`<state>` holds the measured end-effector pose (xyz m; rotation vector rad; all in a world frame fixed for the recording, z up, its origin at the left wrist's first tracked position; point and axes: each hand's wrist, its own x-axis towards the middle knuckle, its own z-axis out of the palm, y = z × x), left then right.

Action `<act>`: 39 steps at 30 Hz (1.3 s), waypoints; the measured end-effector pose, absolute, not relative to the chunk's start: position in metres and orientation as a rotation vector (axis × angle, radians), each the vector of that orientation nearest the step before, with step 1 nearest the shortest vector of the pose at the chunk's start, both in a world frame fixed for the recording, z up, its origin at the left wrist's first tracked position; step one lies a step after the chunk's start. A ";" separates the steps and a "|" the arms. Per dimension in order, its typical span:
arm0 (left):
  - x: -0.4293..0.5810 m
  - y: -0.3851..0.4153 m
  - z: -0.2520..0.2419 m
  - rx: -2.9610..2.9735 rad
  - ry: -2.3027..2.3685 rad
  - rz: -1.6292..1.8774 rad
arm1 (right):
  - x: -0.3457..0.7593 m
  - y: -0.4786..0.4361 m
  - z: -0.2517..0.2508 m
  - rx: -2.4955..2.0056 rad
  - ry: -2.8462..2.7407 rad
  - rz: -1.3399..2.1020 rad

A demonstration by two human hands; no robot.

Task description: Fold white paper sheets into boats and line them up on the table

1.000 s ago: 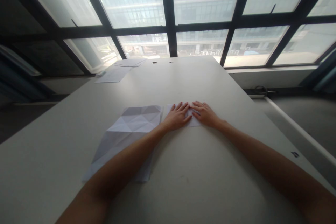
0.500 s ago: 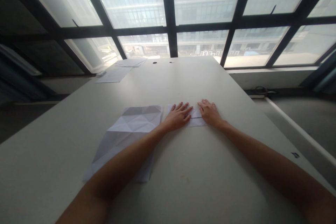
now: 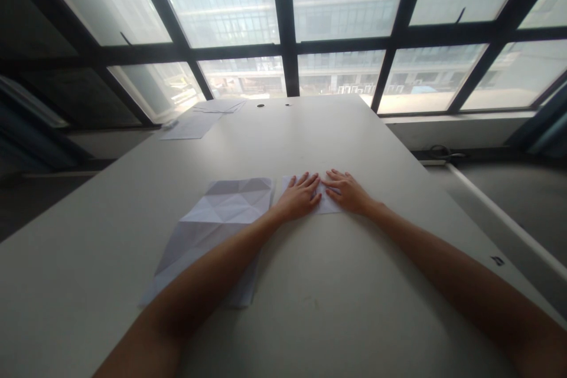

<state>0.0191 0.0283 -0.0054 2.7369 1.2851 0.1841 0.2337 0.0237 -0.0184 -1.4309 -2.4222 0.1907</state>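
Note:
A small folded sheet of white paper [image 3: 328, 205] lies flat on the table, mostly covered by my hands. My left hand [image 3: 301, 195] rests palm down on its left part with the fingers spread. On the right part, my right hand [image 3: 348, 191] also presses flat, fingers stretched and pointing inward, close to the left fingertips. Under and beside my left forearm is a larger creased sheet of paper [image 3: 221, 208], unfolded, with crossing fold lines.
The white table [image 3: 345, 283] reaches forward to a wall of windows. Several loose paper sheets [image 3: 190, 126] lie at its far left corner. Two small dark holes [image 3: 260, 106] are near the far edge. A dark mark [image 3: 498, 261] shows at the right edge.
My right hand has slid left across the folded paper, closer to my left hand, and covers more of its middle. My left hand has hardly moved.

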 end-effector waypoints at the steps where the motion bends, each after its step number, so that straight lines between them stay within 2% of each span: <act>1: 0.019 0.028 -0.005 2.733 1.291 0.180 | 0.234 0.024 -0.019 -1.433 -2.416 0.187; 15: 0.017 0.030 -0.008 2.758 1.270 0.190 | 0.230 0.023 -0.019 -1.496 -2.366 0.181; 23: 0.017 0.030 -0.006 2.777 1.175 0.193 | 0.231 0.028 -0.023 -1.725 -2.184 0.138; 30: 0.019 0.032 -0.005 2.822 0.933 0.230 | 0.232 0.027 -0.021 -1.700 -2.205 0.112; 39: 0.018 0.029 -0.005 2.809 1.017 0.204 | 0.230 0.019 -0.015 -1.640 -2.320 0.169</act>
